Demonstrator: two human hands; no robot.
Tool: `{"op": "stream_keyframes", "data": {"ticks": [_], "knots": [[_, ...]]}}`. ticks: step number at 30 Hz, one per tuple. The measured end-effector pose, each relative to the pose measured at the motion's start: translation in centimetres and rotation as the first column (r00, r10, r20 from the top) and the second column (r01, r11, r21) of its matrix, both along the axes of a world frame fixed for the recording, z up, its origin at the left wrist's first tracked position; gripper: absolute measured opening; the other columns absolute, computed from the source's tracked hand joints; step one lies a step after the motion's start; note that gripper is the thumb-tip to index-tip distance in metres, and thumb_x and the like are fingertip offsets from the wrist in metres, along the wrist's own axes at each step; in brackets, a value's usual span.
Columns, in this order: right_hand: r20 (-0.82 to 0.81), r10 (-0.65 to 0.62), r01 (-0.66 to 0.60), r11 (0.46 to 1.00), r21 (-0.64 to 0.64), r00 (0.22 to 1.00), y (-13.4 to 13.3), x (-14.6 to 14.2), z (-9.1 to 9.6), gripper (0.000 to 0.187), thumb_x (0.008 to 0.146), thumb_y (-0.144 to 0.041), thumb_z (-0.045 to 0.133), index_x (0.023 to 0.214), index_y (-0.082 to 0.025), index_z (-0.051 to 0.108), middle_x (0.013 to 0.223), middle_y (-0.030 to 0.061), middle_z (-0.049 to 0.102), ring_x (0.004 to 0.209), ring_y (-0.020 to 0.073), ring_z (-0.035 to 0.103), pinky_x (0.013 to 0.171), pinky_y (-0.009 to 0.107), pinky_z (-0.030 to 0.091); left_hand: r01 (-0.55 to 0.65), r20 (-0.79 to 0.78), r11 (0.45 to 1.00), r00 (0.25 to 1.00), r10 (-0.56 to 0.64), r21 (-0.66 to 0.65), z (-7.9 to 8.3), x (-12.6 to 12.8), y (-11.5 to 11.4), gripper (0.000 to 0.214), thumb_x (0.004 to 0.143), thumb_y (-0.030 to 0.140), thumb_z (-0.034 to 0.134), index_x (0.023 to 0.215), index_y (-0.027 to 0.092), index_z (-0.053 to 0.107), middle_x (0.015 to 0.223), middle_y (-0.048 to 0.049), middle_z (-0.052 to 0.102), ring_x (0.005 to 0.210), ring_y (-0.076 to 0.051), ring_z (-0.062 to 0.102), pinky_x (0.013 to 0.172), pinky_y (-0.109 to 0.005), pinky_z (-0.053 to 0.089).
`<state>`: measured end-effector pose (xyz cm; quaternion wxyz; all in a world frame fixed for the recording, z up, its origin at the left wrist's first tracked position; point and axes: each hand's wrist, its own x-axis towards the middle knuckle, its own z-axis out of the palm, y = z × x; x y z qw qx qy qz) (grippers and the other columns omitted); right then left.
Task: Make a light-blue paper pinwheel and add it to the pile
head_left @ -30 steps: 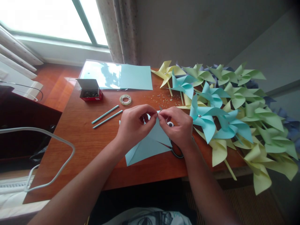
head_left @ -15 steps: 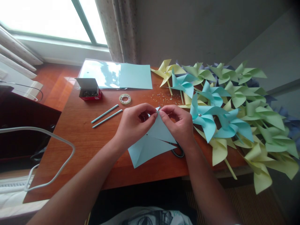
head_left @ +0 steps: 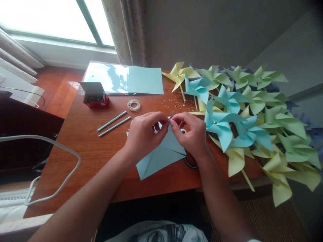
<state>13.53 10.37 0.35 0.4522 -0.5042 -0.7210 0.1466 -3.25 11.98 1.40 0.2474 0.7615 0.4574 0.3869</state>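
Observation:
A light blue cut paper sheet (head_left: 161, 156) with slits running in from its edges is under my hands at the table's middle. My left hand (head_left: 148, 132) is closed, thumb and forefinger pinching the sheet's far tip. My right hand (head_left: 190, 129) meets it there, its fingertips pinched at the same tip; anything small between them is hidden. Partly beneath my right hand and the sheet are scissors (head_left: 189, 163), their dark handle loop showing. A grey pointed bit pokes out beyond my fingertips.
Two blue paper sticks (head_left: 111, 121), a tape roll (head_left: 133, 105) and an open red box (head_left: 96, 101) of small dark pieces lie left. Blue sheets (head_left: 145, 80) in a plastic sleeve lie behind. Finished pinwheels (head_left: 222, 122) crowd the right; tiny scraps (head_left: 174, 105) litter the table.
The paper sheet has shifted slightly left and turned under my hands. More of the scissors shows by my right hand. My fingertips stay pinched together in nearly the same place.

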Motion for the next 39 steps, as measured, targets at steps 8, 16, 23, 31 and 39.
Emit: {"op": "stream_keyframes", "data": {"ticks": [8,16,23,31,39], "knots": [[0.039,-0.029,0.029,0.999,0.017,0.999,-0.02,-0.06,0.0,0.01,0.091,-0.019,0.061,0.082,-0.022,0.065,0.074,0.0006,0.067,0.067,0.015,0.059,0.064,0.03,0.05,-0.011,-0.075,0.997,0.997,0.018,0.081,-0.4,0.1,-0.18,0.011,0.085,0.016,0.059,0.083,0.019,0.07,0.075,-0.001,0.071,0.06,-0.012,0.058,0.057,-0.024,0.041],[-0.168,-0.023,0.008,0.996,-0.091,0.985,-0.18,-0.23,0.08,0.003,0.089,-0.021,0.066,0.088,-0.022,0.069,0.083,0.0011,0.073,0.072,0.0153,0.066,0.065,0.029,0.055,-0.021,0.185,0.996,0.982,0.035,-0.082,-0.17,0.1,-0.06,0.004,0.084,0.017,0.066,0.082,0.017,0.069,0.067,0.0011,0.066,0.057,-0.01,0.055,0.055,-0.023,0.044],[-0.196,-0.039,0.015,0.992,-0.125,0.98,-0.26,-0.35,0.06,0.003,0.089,-0.022,0.067,0.087,-0.022,0.07,0.083,0.0014,0.074,0.073,0.0162,0.067,0.065,0.029,0.056,0.015,0.304,0.981,0.952,0.045,-0.193,-0.5,0.13,0.06,0.004,0.084,0.021,0.068,0.083,0.017,0.069,0.07,-0.0001,0.066,0.059,-0.011,0.055,0.052,-0.022,0.044],[-0.083,-0.023,0.029,0.996,0.081,0.996,-0.48,-0.52,0.02,0.011,0.092,-0.019,0.066,0.095,-0.025,0.075,0.087,0.0033,0.075,0.076,0.0174,0.066,0.067,0.033,0.056,-0.01,0.316,0.982,0.946,0.071,-0.189,-0.58,0.06,0.03,0.006,0.085,0.022,0.069,0.083,0.017,0.069,0.07,-0.0002,0.066,0.061,-0.011,0.057,0.054,-0.022,0.045],[0.004,-0.03,0.028,0.97,0.242,1.0,-0.49,-0.58,-0.54,0.018,0.091,-0.015,0.068,0.102,-0.026,0.077,0.088,0.0044,0.075,0.08,0.0197,0.068,0.073,0.036,0.059,-0.043,0.292,0.987,0.952,0.088,-0.155,-0.41,0.21,-0.16,0.004,0.085,0.02,0.068,0.083,0.017,0.071,0.072,-0.0001,0.069,0.06,-0.01,0.06,0.053,-0.019,0.047]]}}
